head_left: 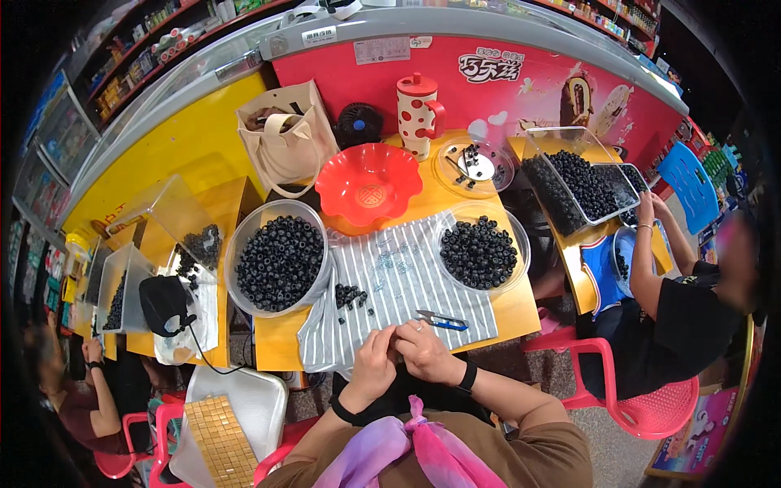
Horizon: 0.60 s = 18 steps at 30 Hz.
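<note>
My left hand (pixel 374 363) and my right hand (pixel 425 352) meet at the table's near edge, fingertips pinched together. Whatever lies between the fingers is too small or hidden to make out. Just beyond the right hand, thread snips (pixel 442 320) with blue handles rest on a grey-and-white striped cloth (pixel 472 313). A small heap of black ring-like parts (pixel 350 296) lies on this cloth, beyond my left hand. Many more black parts (pixel 281 260) fill a round transparent tub at the left. A second round tub (pixel 525 259) at the right holds similar black parts (pixel 478 250).
At the table's far side stand a red scalloped bowl (pixel 370 185), a polka-dot tumbler (pixel 416 118), a beige tote bag (pixel 285 134) and a small black fan (pixel 358 124). Co-workers sit at side tables; a person's hand (pixel 647 210) reaches by a rectangular bin (pixel 602 213) on the right.
</note>
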Available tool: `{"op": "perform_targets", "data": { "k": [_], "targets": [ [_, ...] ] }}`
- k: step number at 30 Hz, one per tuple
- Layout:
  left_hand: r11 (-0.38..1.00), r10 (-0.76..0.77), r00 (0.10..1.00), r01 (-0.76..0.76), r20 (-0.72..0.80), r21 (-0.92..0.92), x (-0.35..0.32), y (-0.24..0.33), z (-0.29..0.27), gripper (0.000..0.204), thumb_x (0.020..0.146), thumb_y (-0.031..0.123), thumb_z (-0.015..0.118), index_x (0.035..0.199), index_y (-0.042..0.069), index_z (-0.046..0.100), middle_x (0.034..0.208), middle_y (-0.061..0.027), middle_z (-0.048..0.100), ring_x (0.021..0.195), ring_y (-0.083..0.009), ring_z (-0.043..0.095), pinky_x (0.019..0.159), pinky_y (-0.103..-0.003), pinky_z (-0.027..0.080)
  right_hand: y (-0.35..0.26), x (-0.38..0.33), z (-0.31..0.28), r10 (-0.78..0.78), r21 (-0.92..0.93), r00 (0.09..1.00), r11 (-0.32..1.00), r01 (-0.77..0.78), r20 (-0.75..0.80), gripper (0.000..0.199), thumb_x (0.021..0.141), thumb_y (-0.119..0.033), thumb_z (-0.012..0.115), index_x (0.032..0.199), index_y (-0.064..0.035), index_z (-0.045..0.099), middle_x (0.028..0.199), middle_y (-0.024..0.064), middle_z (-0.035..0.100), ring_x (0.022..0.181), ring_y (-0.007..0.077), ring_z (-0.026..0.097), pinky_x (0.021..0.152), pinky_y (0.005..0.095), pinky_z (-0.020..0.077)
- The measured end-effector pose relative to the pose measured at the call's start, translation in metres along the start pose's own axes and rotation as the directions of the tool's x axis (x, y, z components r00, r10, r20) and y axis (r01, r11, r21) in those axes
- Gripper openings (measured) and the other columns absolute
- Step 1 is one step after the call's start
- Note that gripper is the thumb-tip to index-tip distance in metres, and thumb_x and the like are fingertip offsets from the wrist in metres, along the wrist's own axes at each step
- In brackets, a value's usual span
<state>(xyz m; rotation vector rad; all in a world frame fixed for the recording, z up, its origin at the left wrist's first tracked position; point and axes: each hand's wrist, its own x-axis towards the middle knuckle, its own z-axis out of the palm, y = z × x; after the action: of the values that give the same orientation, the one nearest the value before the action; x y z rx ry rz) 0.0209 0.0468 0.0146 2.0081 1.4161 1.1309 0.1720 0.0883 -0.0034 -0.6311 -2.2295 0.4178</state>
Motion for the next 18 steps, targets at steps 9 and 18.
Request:
{"op": "perform_targets", "data": {
  "k": [9,18],
  "targets": [
    [0.998,0.003,1.0,-0.003,0.01,-0.06,0.003,-0.007,0.005,0.048,0.07,-0.013,0.05,0.117,-0.002,0.052,0.092,-0.0209,0.057,0.081,-0.0409,0.058,0.069,-0.044,0.049,-0.001,0.0,-0.008,0.013,-0.008,0.998,1.0,-0.013,0.069,0.014,0.062,-0.002,0.058,0.074,-0.0037,0.051,0.086,0.0118,0.049,0.076,0.0305,0.048,0.064,0.0399,0.0365],
    [0.977,-0.134,0.99,0.122,-0.055,-0.177,-0.003,-0.013,-0.002,0.038,0.075,-0.011,0.055,0.111,-0.002,0.058,0.089,-0.0162,0.06,0.075,-0.028,0.062,0.064,-0.036,0.05,-0.006,0.002,0.002,0.192,0.187,0.977,0.967,-0.173,-0.09,0.03,0.068,0.009,0.056,0.095,-0.0003,0.062,0.091,0.0137,0.058,0.079,0.0309,0.057,0.069,0.0374,0.0467]
  ]
}}
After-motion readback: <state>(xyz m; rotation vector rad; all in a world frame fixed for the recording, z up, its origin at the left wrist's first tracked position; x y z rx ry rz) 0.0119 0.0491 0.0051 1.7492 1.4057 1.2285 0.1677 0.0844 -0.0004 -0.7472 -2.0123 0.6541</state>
